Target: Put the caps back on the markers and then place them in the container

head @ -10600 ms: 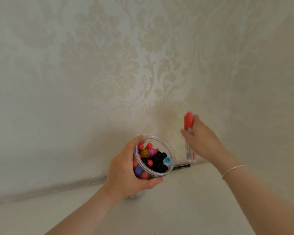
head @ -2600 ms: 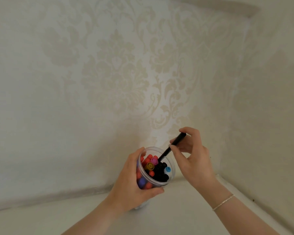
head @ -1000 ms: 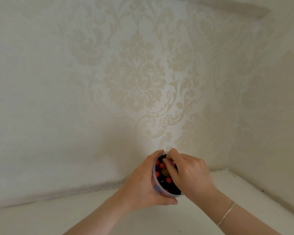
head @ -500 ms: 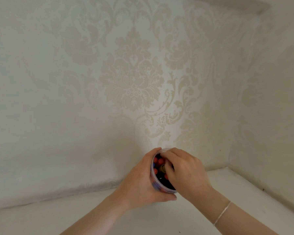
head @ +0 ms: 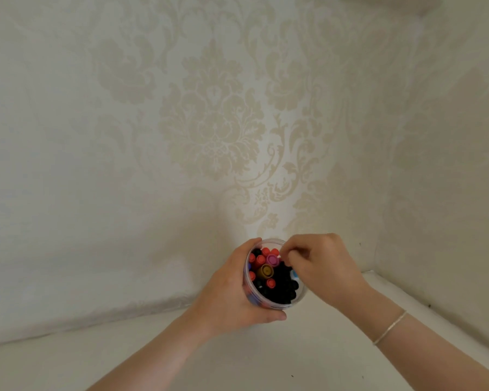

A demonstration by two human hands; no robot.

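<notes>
Damask wall (head: 209, 122); left hand (head: 232, 294) grips container (head: 294, 301), markers (head: 268, 272) upright.

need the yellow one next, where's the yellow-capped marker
Head view, low centre: yellow-capped marker stands in the container, below the pink cap.

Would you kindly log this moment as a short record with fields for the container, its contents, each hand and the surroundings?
container: clear round plastic tub, held above the white surface
contents: capped markers standing upright, mostly black and red, one pink cap, one mustard cap
left hand: grips the tub's side
right hand: curled fingers at the rim; any grasp unclear
surroundings: cream damask wallpaper
</notes>
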